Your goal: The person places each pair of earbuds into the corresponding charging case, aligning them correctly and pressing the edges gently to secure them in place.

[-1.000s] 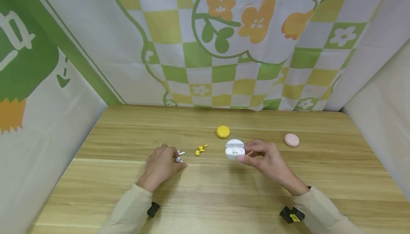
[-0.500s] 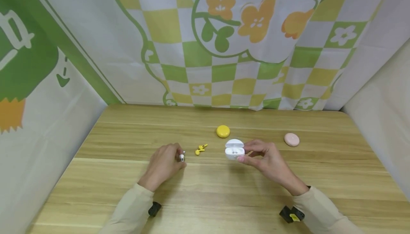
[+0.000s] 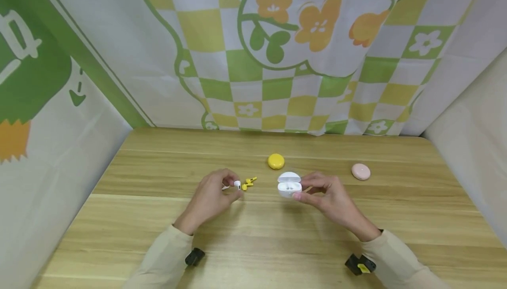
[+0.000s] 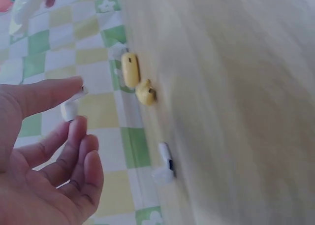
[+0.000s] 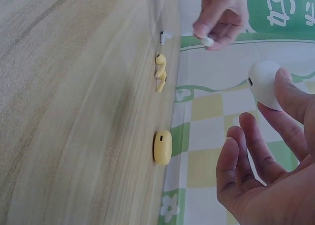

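Earbuds (image 3: 244, 187) lie on the table (image 3: 253, 245) left of the held case (image 3: 289, 190), a second case (image 3: 276, 161) behind it.

From afar, I see white earbuds (image 3: 237, 185), a white case (image 3: 289, 188), yellow earbuds (image 3: 250, 180), a yellow case (image 3: 276, 161), a pink case (image 3: 361, 171) at right, beige sleeves (image 3: 400, 258), brown-grained table (image 3: 269, 245); the far cloth (image 3: 277, 91) is checked green, yellow and white, with orange flowers (image 3: 313, 20).
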Motion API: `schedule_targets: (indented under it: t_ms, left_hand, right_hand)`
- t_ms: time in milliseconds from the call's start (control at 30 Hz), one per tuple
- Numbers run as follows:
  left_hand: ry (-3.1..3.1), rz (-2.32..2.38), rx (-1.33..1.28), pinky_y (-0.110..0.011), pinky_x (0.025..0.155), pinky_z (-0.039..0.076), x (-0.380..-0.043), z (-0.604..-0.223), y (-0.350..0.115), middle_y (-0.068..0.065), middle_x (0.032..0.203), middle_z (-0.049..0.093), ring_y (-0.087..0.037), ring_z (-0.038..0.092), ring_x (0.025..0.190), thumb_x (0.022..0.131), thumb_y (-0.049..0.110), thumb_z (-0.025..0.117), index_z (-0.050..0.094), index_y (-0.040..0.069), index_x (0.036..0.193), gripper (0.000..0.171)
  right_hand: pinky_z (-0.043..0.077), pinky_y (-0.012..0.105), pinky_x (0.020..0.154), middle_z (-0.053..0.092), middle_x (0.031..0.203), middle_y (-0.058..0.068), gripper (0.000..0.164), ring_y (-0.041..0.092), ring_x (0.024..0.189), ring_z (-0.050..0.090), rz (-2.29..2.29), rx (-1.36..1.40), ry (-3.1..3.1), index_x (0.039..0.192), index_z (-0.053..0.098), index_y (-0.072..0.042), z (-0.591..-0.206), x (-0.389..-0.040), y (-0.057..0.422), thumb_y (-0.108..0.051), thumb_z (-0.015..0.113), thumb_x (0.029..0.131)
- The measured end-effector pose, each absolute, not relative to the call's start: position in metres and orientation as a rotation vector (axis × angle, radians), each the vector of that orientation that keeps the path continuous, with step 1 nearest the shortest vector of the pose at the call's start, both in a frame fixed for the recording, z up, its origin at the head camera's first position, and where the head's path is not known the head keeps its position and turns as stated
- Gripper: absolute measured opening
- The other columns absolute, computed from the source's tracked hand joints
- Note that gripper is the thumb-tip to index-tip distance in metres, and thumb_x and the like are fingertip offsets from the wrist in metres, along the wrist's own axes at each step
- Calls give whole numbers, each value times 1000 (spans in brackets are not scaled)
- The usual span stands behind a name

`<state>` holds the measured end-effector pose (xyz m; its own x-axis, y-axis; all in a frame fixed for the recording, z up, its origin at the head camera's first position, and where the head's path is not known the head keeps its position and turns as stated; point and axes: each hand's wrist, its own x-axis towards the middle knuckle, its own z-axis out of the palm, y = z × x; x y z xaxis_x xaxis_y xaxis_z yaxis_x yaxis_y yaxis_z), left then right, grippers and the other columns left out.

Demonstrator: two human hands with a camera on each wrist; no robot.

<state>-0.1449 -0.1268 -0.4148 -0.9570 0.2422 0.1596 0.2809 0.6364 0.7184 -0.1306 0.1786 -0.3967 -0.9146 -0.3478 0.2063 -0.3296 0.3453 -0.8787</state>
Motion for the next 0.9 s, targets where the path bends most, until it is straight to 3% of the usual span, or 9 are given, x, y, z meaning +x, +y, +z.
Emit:
schedule_targets:
  t_ms: [333,533,900]
  left_hand:
    - [-2622,-1351,-581,-43,82,54,-146,-396,-116,0,91,70,-22,65,88,84,14,85,74,4,107,27]
    - [-2581,-1417,-648,-49,84,54,-144,-387,-107,-2,98,72,-24,66,93,85,15,84,74,6,104,24]
    - [-2419,-1561,-742,-44,87,52,-141,-377,-88,4,103,71,-15,62,98,85,17,85,76,11,101,19]
  right_hand:
    - [59,33,78,70,103,13,21,16,89,66,-1678,-635,2548,102,78,3,-397,-130,176,0,82,82]
    - [59,31,79,70,103,12,20,17,90,66,-1674,-620,2548,102,78,3,-398,-130,176,-1,82,82]
    - [59,31,79,71,101,11,21,16,93,66,-1695,-642,2559,102,78,3,-399,-130,173,0,82,82]
